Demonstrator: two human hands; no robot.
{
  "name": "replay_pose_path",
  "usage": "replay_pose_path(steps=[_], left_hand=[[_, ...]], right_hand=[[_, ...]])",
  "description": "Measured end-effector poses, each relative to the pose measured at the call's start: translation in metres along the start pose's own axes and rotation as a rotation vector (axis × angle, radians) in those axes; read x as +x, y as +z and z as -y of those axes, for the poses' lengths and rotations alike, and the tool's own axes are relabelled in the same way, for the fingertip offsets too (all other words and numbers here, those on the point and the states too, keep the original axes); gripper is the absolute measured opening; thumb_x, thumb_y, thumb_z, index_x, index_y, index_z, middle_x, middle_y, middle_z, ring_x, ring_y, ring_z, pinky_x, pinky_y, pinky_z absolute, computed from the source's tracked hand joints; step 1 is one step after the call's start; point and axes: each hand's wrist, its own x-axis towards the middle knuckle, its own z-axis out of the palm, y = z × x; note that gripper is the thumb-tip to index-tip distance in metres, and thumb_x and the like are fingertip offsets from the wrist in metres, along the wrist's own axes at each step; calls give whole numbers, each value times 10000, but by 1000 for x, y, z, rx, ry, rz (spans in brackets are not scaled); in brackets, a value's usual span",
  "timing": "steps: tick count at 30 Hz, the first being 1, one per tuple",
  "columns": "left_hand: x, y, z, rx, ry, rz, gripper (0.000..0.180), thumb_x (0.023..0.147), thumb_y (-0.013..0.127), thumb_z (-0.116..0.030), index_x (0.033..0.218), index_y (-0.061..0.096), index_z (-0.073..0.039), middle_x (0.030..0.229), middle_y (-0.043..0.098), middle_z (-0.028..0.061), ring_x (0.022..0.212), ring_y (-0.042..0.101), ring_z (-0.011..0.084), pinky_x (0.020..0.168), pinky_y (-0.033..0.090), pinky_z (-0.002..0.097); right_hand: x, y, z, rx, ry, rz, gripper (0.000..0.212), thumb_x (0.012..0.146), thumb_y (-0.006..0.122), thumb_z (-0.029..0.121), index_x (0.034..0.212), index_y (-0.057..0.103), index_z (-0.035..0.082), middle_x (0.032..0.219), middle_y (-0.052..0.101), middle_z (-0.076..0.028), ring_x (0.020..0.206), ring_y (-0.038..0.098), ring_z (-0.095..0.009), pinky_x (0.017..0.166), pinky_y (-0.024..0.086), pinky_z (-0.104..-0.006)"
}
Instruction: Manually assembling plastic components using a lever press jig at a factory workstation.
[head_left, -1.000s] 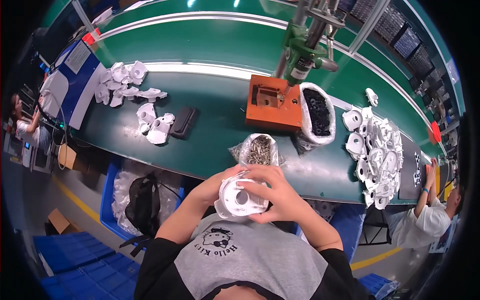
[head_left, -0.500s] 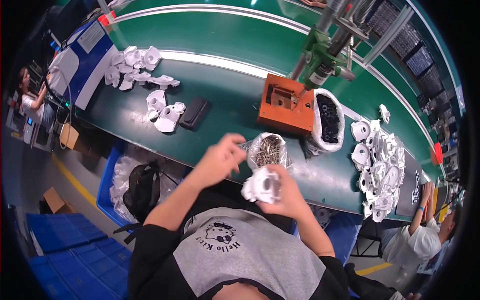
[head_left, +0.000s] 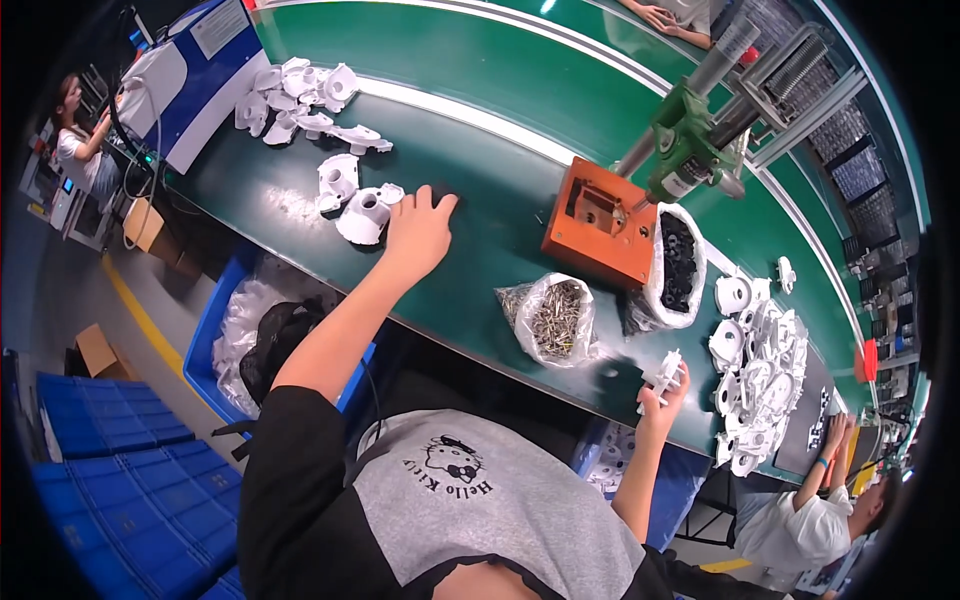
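My left hand (head_left: 420,235) reaches far over the table, its fingers bent down beside two white molded plastic parts (head_left: 366,218). It covers the spot where a dark oblong case lay, so what is under the fingers is hidden. My right hand (head_left: 662,402) is at the table's front edge, closed around one white plastic part (head_left: 664,372) that is tilted on edge. Between my hands, near the front edge, stands a clear plastic bag (head_left: 530,345) of small metal pins or screws (head_left: 558,316).
An orange fixture (head_left: 600,222) sits under a green press (head_left: 690,150), beside a bag of black pieces (head_left: 678,270). White parts heap at the right (head_left: 760,370) and far left (head_left: 300,90). A blue bin (head_left: 205,345) stands below. Another person (head_left: 810,520) works at the right.
My left hand has moved from beside the metal pieces out over the dark case. My right hand has carried its white part rightward and turned it. The view has shifted somewhat.
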Motion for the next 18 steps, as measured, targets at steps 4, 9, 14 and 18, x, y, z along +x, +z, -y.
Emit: replay_pose_path(steps=[4,9,14,18], left_hand=[[12,5,-25,-67,9,-50,399,721,666,-158,1108,568,-156,1123,484,150,990,494,312,819,397,429],[48,34,-55,-157,341,-274,264,697,636,-144,960,658,-157,1067,537,126,1017,506,284,838,387,414],[69,53,-64,-101,636,-163,188,694,606,-121,865,684,-123,882,555,73,912,523,247,796,409,365],[75,54,-68,-36,716,-171,108,693,577,-125,764,648,-84,797,533,52,843,510,228,765,406,345]], right_hand=[[-2,16,11,-62,-31,-8,860,686,772,251,1383,300,74,1210,474,-124,1006,536,-206,824,451,-297],[-3,20,11,-114,-94,5,843,677,755,233,1380,314,87,1225,468,-102,1020,515,-186,824,438,-279],[-7,19,4,-73,-109,-6,850,664,762,145,1373,302,55,1177,481,-125,1032,521,-210,873,434,-314],[-7,24,10,-105,-112,-13,824,660,737,105,1367,316,50,1171,485,-118,1032,524,-206,880,432,-314]])
